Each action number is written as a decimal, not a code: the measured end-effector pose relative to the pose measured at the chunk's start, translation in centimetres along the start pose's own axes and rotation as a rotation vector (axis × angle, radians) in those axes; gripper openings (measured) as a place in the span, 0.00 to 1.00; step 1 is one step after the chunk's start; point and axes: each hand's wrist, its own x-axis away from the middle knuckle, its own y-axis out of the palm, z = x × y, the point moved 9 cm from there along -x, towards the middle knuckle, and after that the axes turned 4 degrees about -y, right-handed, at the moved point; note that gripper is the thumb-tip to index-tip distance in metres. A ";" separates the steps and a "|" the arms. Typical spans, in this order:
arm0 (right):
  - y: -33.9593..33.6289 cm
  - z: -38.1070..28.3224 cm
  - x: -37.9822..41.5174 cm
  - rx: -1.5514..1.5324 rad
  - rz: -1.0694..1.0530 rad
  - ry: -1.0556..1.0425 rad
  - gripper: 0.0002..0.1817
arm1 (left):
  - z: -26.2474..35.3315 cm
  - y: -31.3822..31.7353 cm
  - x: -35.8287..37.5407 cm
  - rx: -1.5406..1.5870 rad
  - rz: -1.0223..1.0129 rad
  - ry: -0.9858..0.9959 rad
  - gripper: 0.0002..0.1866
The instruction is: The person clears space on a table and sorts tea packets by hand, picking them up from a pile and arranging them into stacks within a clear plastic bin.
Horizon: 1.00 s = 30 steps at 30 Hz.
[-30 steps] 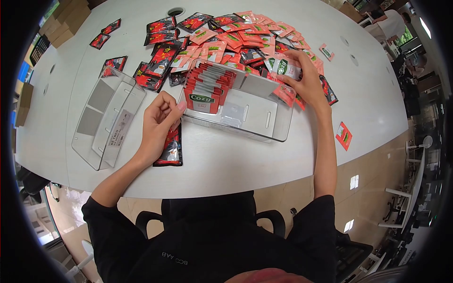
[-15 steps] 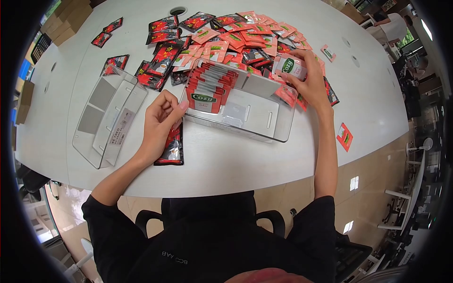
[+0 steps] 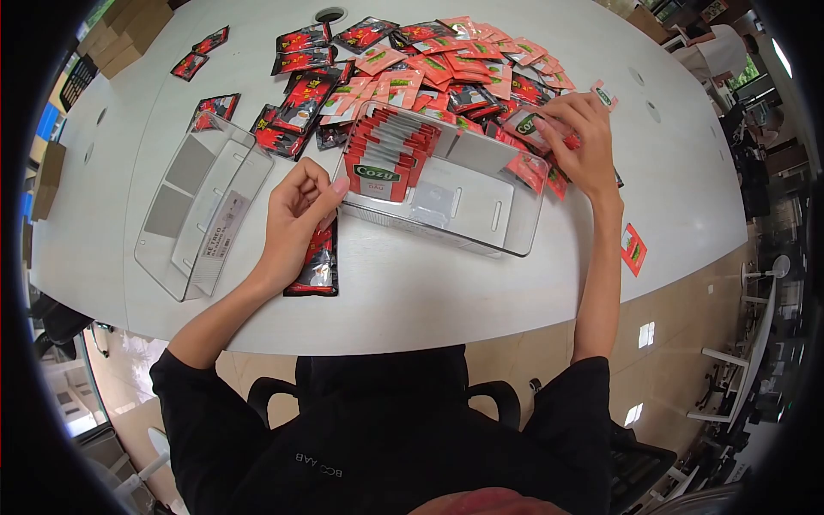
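My left hand (image 3: 300,215) is closed on the near left corner of a clear plastic bin (image 3: 481,243), its thumb against the wall. Inside the bin's left end stands a row of red Cozy sachets (image 3: 378,176); the rest of its floor shows bare. Beyond the bin's right end, my right hand (image 3: 584,142) pinches a pink-and-white Cozy sachet (image 3: 525,127) between thumb and fingers, the sachet tilted and partly covered. Close behind lies a heap of pink sachets (image 3: 455,64) mixed with black-and-red packets (image 3: 305,99). Another black-and-red packet (image 3: 318,266) lies beneath my left hand.
A second clear bin (image 3: 184,219) stands to the left. Loose packets (image 3: 189,65) lie at the far left, and a single red sachet (image 3: 633,249) is near the table's right edge. Cardboard boxes (image 3: 129,34) are at the back left. A person (image 3: 717,51) is at the far right.
My right hand has shifted a little to the right, and the sachet in it has turned from facing me to a tilt. My left hand stays at the bin's corner.
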 end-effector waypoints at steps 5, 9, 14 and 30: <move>-2.4 -0.1 -0.2 -0.058 0.220 0.102 0.07 | 0.0 0.1 0.0 -0.021 -0.028 -0.001 0.12; -4.4 0.1 0.8 -0.188 0.428 0.301 0.07 | 0.5 -0.2 0.3 -0.052 -0.001 0.055 0.10; -2.4 -2.3 0.3 -0.744 0.463 0.274 0.08 | 4.5 -0.2 1.9 -0.291 0.144 0.510 0.08; -0.4 -7.0 -1.0 -0.779 0.097 0.075 0.05 | 14.1 10.0 -1.6 -1.020 0.022 1.018 0.16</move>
